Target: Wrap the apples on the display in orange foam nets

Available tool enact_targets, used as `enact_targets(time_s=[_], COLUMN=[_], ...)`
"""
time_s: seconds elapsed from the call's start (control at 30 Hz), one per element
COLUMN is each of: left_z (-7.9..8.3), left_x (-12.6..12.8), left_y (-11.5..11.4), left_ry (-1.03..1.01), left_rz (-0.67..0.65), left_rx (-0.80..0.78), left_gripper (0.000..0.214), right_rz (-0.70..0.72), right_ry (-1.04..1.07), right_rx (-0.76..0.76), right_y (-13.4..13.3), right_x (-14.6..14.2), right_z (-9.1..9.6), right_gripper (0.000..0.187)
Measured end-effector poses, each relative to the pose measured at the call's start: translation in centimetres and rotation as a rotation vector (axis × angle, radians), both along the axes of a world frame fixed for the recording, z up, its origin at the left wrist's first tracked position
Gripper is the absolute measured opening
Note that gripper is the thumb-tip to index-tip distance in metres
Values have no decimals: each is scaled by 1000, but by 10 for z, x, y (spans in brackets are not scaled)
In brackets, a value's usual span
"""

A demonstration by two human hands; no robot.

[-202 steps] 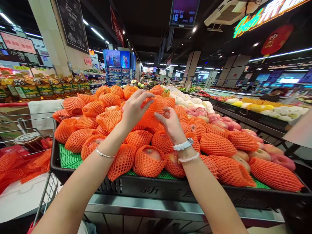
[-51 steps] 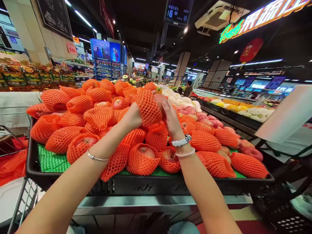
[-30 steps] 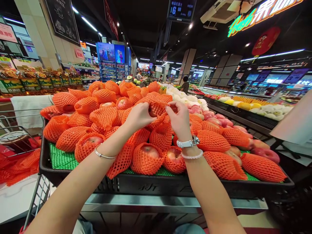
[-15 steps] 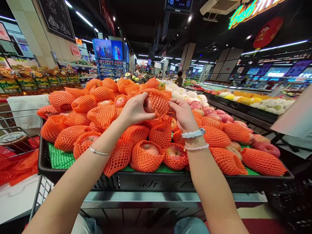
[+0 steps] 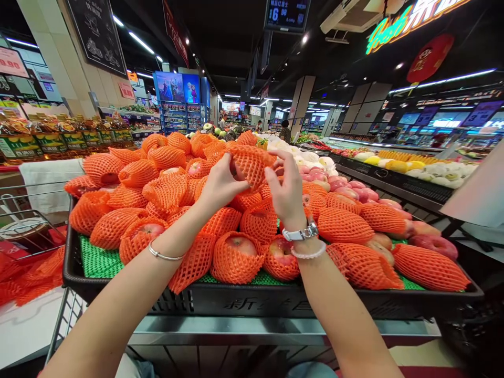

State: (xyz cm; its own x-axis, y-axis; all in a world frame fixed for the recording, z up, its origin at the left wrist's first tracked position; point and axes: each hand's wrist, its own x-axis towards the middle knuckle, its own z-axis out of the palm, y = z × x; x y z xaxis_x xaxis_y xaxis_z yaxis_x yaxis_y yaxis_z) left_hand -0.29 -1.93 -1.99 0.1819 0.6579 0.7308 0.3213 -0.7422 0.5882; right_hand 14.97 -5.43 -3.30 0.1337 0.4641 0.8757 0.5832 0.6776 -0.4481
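Note:
Above a heap of netted apples, my left hand (image 5: 221,185) grips an apple wrapped in an orange foam net (image 5: 250,164), fingers curled round its left side. My right hand (image 5: 286,188) pinches the net's right edge with fingertips, a white watch and bead bracelet on its wrist. Below them a black crate (image 5: 244,302) lined with green mesh (image 5: 97,258) holds several apples in orange nets, one showing red skin (image 5: 238,245) at the front.
Loose orange nets (image 5: 23,275) lie at the lower left beside a wire cart (image 5: 23,220). Bare pink apples (image 5: 346,188) and yellow fruit (image 5: 397,165) fill displays on the right. Bottled goods (image 5: 59,137) line the left. People stand far down the aisle.
Both hands kept working the net round the apple; my right hand has risen from beside it and now pinches the net's right edge. The view shifted slightly.

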Motion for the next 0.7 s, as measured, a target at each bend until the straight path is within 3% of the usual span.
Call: enact_targets(time_s=[0.1,0.2,0.3,0.5,0.7], left_z=[0,0,2,7,6], left_x=[-1,-2,-2,-2,5], left_y=[1,3,6,5,-1], left_ry=[-42,-98,-145,-186,-230], left_rz=[71,63,36,114,141], left_rx=[0,-34,-71,-132,-165], left_gripper=[36,34,32,33,35], right_rz=[-21,39,133,336,515], right_ry=[-84,-29,98,422,612], right_rx=[44,-13,-65,-269,-466], right_y=[-4,-3,0,5,17], right_x=[-10,-14,-14,-10,5], right_z=[-5,-9,-10,-4,-3], right_gripper=[32,28,23,3,7])
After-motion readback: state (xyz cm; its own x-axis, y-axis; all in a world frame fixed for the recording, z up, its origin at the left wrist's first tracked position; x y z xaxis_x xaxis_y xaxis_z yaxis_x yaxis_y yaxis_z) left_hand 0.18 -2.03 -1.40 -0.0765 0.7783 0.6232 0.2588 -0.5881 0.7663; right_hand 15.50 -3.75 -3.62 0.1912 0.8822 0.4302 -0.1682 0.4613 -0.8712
